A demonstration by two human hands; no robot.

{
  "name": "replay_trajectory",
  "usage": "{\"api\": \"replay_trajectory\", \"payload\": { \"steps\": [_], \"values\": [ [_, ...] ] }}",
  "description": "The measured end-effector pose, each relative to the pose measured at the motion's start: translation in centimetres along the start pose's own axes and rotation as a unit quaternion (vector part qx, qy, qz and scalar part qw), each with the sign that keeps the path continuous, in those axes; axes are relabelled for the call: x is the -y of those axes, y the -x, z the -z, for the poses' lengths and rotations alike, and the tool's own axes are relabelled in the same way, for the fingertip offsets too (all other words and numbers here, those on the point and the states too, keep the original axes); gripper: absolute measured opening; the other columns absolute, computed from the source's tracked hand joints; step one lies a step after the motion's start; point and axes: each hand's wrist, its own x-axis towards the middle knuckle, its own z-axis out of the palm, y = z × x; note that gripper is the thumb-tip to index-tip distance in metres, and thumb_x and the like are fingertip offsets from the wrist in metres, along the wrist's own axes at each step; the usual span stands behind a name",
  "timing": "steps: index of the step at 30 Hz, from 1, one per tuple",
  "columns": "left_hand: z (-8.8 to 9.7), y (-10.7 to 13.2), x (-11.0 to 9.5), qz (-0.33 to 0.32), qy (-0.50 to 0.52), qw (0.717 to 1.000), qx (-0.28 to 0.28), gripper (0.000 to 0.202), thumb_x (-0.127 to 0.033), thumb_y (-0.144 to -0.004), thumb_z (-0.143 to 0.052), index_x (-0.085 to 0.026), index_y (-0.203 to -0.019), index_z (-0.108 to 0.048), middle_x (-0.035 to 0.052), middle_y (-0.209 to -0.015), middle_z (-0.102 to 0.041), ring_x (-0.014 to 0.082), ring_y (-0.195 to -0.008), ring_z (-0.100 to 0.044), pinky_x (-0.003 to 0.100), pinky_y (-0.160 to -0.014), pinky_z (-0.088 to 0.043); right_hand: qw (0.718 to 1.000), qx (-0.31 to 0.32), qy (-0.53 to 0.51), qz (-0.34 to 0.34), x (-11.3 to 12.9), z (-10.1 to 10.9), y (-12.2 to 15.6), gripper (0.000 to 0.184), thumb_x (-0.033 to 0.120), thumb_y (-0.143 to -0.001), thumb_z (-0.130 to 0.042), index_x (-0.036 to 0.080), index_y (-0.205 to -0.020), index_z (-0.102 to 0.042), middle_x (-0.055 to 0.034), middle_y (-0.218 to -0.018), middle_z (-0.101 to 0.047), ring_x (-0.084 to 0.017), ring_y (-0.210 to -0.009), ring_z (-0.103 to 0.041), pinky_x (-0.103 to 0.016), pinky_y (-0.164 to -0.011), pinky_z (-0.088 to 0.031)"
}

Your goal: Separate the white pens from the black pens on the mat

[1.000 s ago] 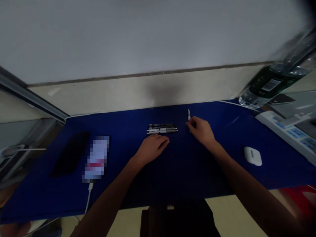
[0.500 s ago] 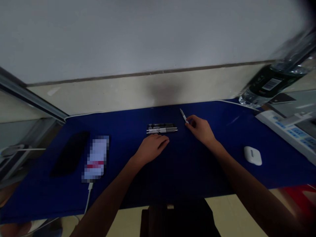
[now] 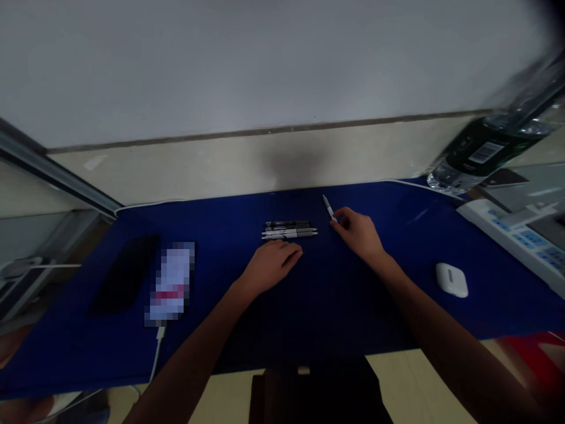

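Note:
My right hand (image 3: 358, 232) is closed in a pinch on a white pen (image 3: 329, 207), whose grey tip points up and away to the left. Most of the pen's rear end is hidden by my fingers. Just left of it, several pens (image 3: 290, 232) lie side by side, some white and grey, others dark. My left hand (image 3: 276, 263) rests palm down on the blue tabletop (image 3: 326, 312), right in front of this row. Its fingers lie flat and its thumb is apart; whether the fingertips touch the nearest pen, I cannot tell.
On the left lie a dark phone-like slab (image 3: 126, 274) and a lit phone (image 3: 173, 280) with a white cable (image 3: 158, 352). To the right are a white earbud case (image 3: 451, 280), a power strip (image 3: 514, 235) and a water bottle (image 3: 485, 150). A wall (image 3: 212, 168) closes off the back.
Almost nothing differs. The view has shifted very slightly; both hands and the pens keep their places, with the right hand still on the white pen.

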Motion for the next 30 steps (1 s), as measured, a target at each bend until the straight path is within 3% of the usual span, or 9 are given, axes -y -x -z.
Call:
{"api": "replay_trajectory", "payload": {
  "steps": [12, 20, 26, 30],
  "values": [
    [-0.1, 0.0, 0.4, -0.014, -0.045, 0.997, -0.058, 0.027, -0.032, -0.101, -0.04, -0.02, -0.103, -0.064, 0.0028, -0.094, -0.07, 0.0184, -0.09, -0.064, 0.033, -0.084, -0.049, 1.0, -0.006, 0.021, 0.008, 0.0, -0.4, 0.1, 0.015, 0.031, -0.085, -0.06, 0.021, -0.096, -0.063, 0.0001, -0.067, -0.064, -0.017, -0.064, -0.059, -0.028, -0.059, -0.038],
    [0.1, 0.1, 0.8, 0.067, -0.096, 0.978, -0.171, 0.025, -0.031, -0.099, -0.045, -0.019, -0.097, -0.066, 0.0042, -0.088, -0.067, 0.02, -0.086, -0.062, 0.032, -0.074, -0.05, 0.999, -0.033, 0.009, 0.003, 0.7, -0.1, 0.3, 0.025, 0.039, -0.09, -0.054, 0.02, -0.104, -0.063, -0.0018, -0.07, -0.063, -0.017, -0.064, -0.058, -0.028, -0.058, -0.038],
    [0.0, 0.2, 1.0, 0.093, -0.104, 0.974, -0.176, 0.021, -0.031, -0.097, -0.049, -0.022, -0.104, -0.067, 0.0044, -0.092, -0.063, 0.0197, -0.088, -0.061, 0.028, -0.067, -0.049, 0.997, -0.069, -0.001, 0.025, 1.1, 0.3, 0.3, 0.023, 0.035, -0.092, -0.051, 0.017, -0.101, -0.064, -0.0038, -0.071, -0.062, -0.019, -0.069, -0.057, -0.03, -0.063, -0.04],
    [-0.2, 0.3, 1.1, 0.075, -0.107, 0.978, -0.165, 0.021, -0.03, -0.097, -0.051, -0.022, -0.108, -0.066, 0.0046, -0.095, -0.062, 0.0206, -0.091, -0.06, 0.03, -0.071, -0.05, 0.997, -0.076, -0.008, 0.03, 1.2, 0.2, 0.3, 0.022, 0.034, -0.092, -0.052, 0.018, -0.101, -0.064, -0.0038, -0.072, -0.061, -0.018, -0.069, -0.057, -0.03, -0.064, -0.04]
  ]
}}
